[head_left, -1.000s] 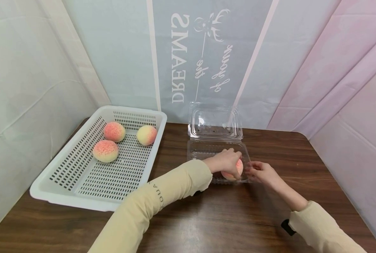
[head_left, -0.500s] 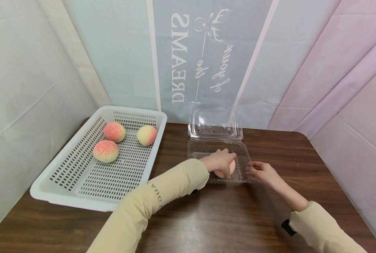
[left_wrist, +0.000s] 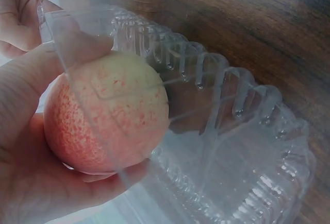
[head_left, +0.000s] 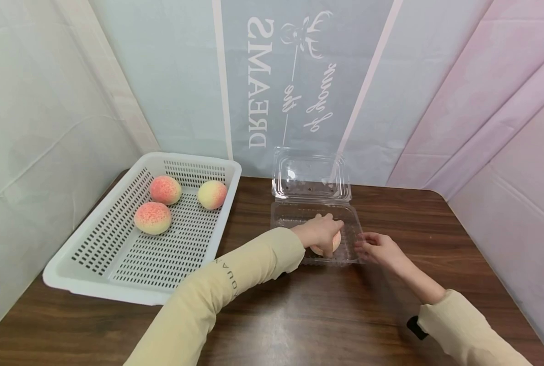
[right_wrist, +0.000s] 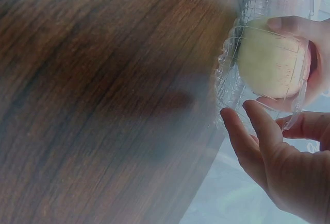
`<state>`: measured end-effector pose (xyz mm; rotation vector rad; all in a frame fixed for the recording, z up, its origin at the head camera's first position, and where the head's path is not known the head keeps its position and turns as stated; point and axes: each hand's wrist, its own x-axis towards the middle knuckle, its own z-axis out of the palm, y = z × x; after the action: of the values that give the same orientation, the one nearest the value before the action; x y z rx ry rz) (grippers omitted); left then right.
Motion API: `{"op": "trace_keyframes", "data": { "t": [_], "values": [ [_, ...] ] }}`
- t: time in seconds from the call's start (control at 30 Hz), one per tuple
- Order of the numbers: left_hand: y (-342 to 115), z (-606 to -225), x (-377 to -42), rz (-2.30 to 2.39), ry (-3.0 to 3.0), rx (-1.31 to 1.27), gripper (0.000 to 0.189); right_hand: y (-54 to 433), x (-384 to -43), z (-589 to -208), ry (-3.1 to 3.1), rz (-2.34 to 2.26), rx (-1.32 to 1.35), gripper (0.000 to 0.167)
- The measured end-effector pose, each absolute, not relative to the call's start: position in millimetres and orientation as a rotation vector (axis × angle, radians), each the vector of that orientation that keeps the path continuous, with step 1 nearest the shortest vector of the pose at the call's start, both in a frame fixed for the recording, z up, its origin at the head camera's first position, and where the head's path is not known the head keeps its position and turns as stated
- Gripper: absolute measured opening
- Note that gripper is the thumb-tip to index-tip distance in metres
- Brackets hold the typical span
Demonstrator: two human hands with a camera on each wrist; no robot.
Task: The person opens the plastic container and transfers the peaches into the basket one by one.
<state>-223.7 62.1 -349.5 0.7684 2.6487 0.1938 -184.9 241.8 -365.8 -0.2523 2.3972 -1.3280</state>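
A peach (left_wrist: 111,113), pink speckled over pale yellow, sits inside the base of a clear plastic clamshell container (head_left: 351,231). My left hand (head_left: 317,234) reaches into that base and grips the peach, thumb on one side and fingers on the other. In the right wrist view the peach's pale side (right_wrist: 268,62) shows through the plastic wall. On the container's right side, my right hand (head_left: 381,250) pinches the rim near the front corner, its thumb and fingers on either side of the wall. The container's lid (head_left: 310,178) stands raised at the back.
To the left stands a white perforated plastic basket (head_left: 112,291). Three more peaches lie in it: two close together, one peach (head_left: 165,190) behind another peach (head_left: 153,218), and a third peach (head_left: 212,195) at the right. A printed curtain (head_left: 185,76) hangs behind the brown wooden table (head_left: 272,325).
My left hand has shifted the peach leftward inside the container, away from its right wall, and has barely moved in the last half second. My right hand stays at the rim.
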Motion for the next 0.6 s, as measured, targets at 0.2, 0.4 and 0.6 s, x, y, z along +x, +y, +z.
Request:
{"op": "trace_keyframes", "data": {
  "t": [0.2,0.4,0.6],
  "values": [
    [62.8,-346.4,-225.5,0.159,2.67,0.772,0.083,240.1,-184.9,-365.1,2.381,-1.331,-0.24,0.042],
    [61.1,-341.9,-226.4,0.156,2.685,0.754,0.085,237.8,-184.4,-364.8,2.372,-1.35,-0.223,0.042],
    [60.3,-337.4,-227.7,0.112,2.717,0.766,0.08,237.4,-184.5,-365.4,2.339,-1.393,-0.218,0.042]
  ]
}}
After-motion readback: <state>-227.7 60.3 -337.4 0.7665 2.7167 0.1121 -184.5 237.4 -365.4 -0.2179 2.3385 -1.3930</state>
